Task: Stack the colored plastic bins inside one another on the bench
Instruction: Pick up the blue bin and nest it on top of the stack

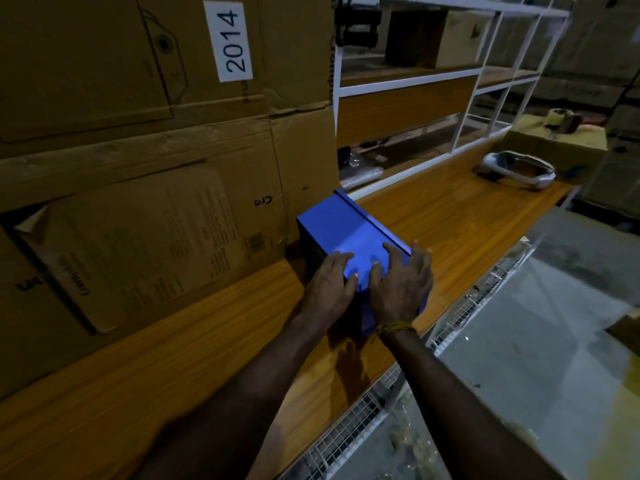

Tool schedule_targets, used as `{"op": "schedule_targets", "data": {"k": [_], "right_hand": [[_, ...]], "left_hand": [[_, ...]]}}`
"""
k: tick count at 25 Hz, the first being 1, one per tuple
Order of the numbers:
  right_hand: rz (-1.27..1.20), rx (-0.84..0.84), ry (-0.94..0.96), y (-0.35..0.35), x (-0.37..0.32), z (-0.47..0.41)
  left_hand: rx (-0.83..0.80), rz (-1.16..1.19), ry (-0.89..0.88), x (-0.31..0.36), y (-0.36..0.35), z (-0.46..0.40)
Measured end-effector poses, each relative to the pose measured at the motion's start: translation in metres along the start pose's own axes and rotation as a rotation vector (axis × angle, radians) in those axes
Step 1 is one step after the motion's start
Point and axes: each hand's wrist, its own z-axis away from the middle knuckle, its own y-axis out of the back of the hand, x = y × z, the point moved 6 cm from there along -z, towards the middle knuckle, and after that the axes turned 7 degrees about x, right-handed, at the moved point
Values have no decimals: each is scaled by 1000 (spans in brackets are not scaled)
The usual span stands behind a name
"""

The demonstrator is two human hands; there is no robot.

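A blue plastic bin (346,226) lies upside down or on its side on the wooden bench (173,358), its flat blue face turned up. My left hand (329,285) grips its near left corner, fingers curled over the top face. Beside it, my right hand (401,285) lies on the near right part of that face, fingers spread over the top. A yellow thread is tied round my right wrist. No other colored bin shows; what sits beneath or inside the blue bin is hidden.
Large cardboard boxes (138,133) stand against the bench's back left, touching the bin's far side. A white metal shelf frame (485,81) rises behind. A grey headset-like object (516,169) lies at the bench's far end. A wire mesh rail (363,417) runs along the front edge.
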Motion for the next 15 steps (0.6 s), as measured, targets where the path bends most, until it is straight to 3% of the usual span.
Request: {"op": "schedule_targets", "data": {"k": [7, 15], "right_hand": [[70, -97, -28, -20, 14, -29], [32, -112, 38, -4, -32, -6]], "left_hand": [[5, -81, 27, -4, -16, -6], [77, -92, 64, -28, 24, 23]]}}
